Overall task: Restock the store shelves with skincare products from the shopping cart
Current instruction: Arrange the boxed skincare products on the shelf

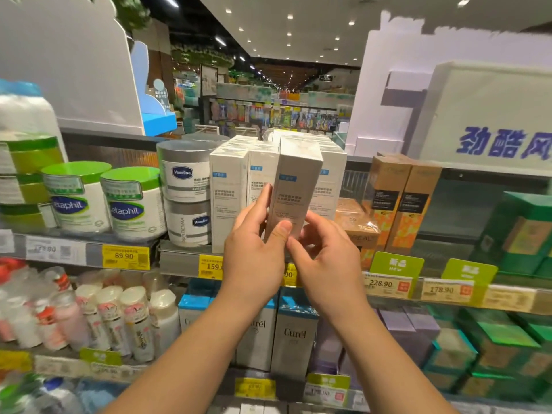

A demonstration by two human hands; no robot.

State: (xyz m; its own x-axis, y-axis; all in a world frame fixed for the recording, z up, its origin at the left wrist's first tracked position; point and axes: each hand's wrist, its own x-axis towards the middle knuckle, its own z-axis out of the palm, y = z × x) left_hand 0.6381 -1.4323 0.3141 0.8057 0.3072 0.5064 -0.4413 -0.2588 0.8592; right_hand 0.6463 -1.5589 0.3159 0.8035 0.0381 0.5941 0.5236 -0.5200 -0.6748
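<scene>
1. Holding a tall white skincare box [294, 186] upright at the front of the upper shelf [179, 258], both hands meet at its lower end.
2. Left hand [254, 252]: fingers curled round the box's left edge, thumb pressed on the lower front face. A firm grip.
3. Right hand [325, 258]: fingers bent and touching the box's lower right edge; thumb tip meets the left thumb near the bottom corner. How tight its hold is, cannot tell.
4. The box stands slightly turned, in front of a row of matching white boxes [228, 198] already on the shelf, touching or just in front of them.
5. Left of that row: two stacked Vaseline jars [186, 186] with grey lids, then green-lidded Cetaphil tubs [131, 201].
6. Right of the row: orange-brown cartons [400, 201], upright, near the shelf edge.
7. Yellow price tags [126, 256] line the shelf front; green tags [396, 262] sit further right.
8. Shelf below: Curél boxes [295, 333] under the hands, pale bottles [119, 318] to the left, green boxes [493, 348] to the right.
</scene>
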